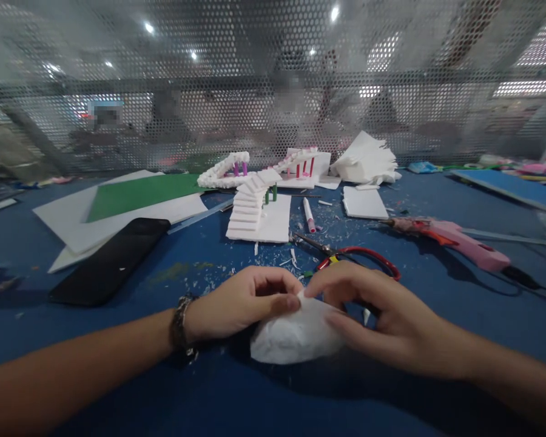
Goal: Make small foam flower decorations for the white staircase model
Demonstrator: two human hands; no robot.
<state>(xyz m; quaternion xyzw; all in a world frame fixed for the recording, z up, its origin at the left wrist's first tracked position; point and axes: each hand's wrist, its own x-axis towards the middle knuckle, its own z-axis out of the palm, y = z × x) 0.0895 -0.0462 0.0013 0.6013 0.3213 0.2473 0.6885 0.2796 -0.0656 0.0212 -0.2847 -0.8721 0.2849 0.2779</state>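
Observation:
A crumpled white sheet (295,334), paper or tissue, is held up low in the middle of the head view. My left hand (241,300), with a dark bracelet at the wrist, pinches its top edge between thumb and fingers. On the other side my right hand (377,315) has its thumb and fingers closed on the sheet's upper right part; some fingertips are blurred or hidden behind it. Just beyond the right hand lie red-handled scissors (327,249), partly covered by that hand. A small white staircase model (250,209) with green posts stands farther back.
A black phone (113,261) lies left, near white and green sheets (136,197). At right rests a pink glue gun (459,240) with its cable. A marker (309,215), white squares (364,202), two more stair models (227,170) and scraps occupy the middle; a perforated metal screen (255,79) rises behind.

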